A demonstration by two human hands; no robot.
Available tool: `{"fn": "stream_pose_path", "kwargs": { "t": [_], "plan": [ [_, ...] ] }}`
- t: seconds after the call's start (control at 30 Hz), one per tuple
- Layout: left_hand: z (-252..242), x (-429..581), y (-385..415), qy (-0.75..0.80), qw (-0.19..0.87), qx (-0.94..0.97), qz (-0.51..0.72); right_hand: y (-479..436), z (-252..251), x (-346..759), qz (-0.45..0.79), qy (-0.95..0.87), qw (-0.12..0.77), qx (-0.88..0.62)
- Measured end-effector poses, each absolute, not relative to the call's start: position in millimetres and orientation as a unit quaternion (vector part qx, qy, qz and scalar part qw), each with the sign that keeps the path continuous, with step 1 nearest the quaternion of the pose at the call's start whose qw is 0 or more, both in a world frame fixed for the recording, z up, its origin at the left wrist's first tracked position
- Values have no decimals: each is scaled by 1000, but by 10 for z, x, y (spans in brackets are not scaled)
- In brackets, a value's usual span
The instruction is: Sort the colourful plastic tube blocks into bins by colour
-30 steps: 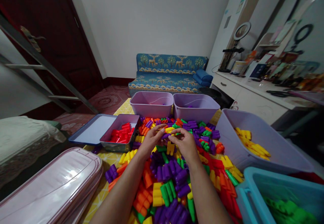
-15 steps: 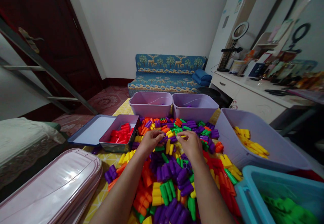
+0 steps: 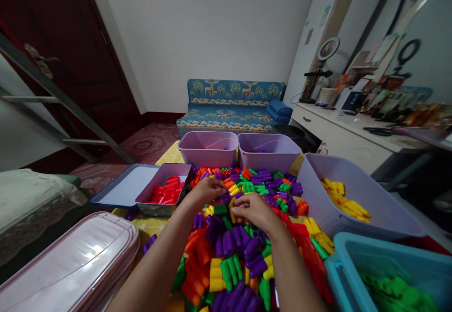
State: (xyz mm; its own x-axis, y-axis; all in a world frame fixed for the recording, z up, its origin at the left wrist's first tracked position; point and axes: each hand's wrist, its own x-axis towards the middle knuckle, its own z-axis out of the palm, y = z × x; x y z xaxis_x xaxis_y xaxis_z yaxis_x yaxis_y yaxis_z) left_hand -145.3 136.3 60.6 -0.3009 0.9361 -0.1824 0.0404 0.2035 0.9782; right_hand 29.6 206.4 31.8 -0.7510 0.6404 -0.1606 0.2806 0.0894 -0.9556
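Plastic peg blocks in purple, orange, yellow, green and red form a heap (image 3: 243, 251) on a yellow patterned table (image 3: 148, 223). The pegs are short and round-ended. They lie flat and point every way, though the purple ones at the heap's near middle run mostly away from the viewer. Both forearms reach in from the near edge. The left hand (image 3: 205, 191) is palm down over the heap's far left part, with its fingers curled onto the pegs. The right hand (image 3: 253, 211) sits just beside it, fingers bent leftward. Whether either hand grips a peg cannot be told. Left of the heap is a tin of red pegs (image 3: 165, 192), and beyond the heap are two lilac tubs (image 3: 209, 148). To its right are a lilac tub of yellow pegs (image 3: 353, 203) and a blue bin of green pegs (image 3: 390, 281). Notes on the white cabinet (image 3: 310, 32) behind are too small to read.
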Motion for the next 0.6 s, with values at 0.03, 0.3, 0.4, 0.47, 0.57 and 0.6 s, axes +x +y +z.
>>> {"fn": "stream_pose_path", "kwargs": {
  "t": [0.03, 0.3, 0.4, 0.47, 0.57, 0.6],
  "plan": [
    [695, -1455, 1471, 640, 447, 392, 486, 2080, 308, 299, 584, -728, 160, -322],
    [1342, -1175, 2399, 454, 445, 328, 698, 2135, 243, 245, 525, -749, 228, -334],
    [1157, -1158, 2312, 469, 422, 353, 691, 2185, 265, 267, 449, -760, 264, -388],
    [921, -1195, 2131, 540, 388, 404, 629, 2215, 279, 279, 373, -782, 280, -414],
    [587, -1258, 1788, 692, 218, 487, 486, 2226, 286, 283, 262, -813, 290, -432],
    [511, -1266, 1676, 744, 148, 499, 418, 2220, 286, 283, 226, -819, 290, -440]
  ]
}}
